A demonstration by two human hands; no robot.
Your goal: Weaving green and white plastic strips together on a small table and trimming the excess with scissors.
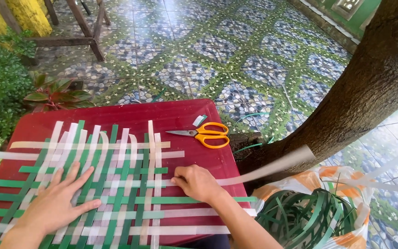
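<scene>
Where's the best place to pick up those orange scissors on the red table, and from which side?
Judging by their pose, take the scissors by the orange handle loops, coming from the right. They lie flat on the table with the blades pointing left, so the loops face the tree side and sit apart from the strips.

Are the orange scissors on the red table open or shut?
Shut, or nearly so. The scissors lie flat on the red table, their two blades together as one point toward the left, and the orange handle loops sit close together.

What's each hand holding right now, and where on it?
Right hand pinches a white strip where it enters the woven mat. Left hand lies flat on the mat, gripping nothing.
</scene>
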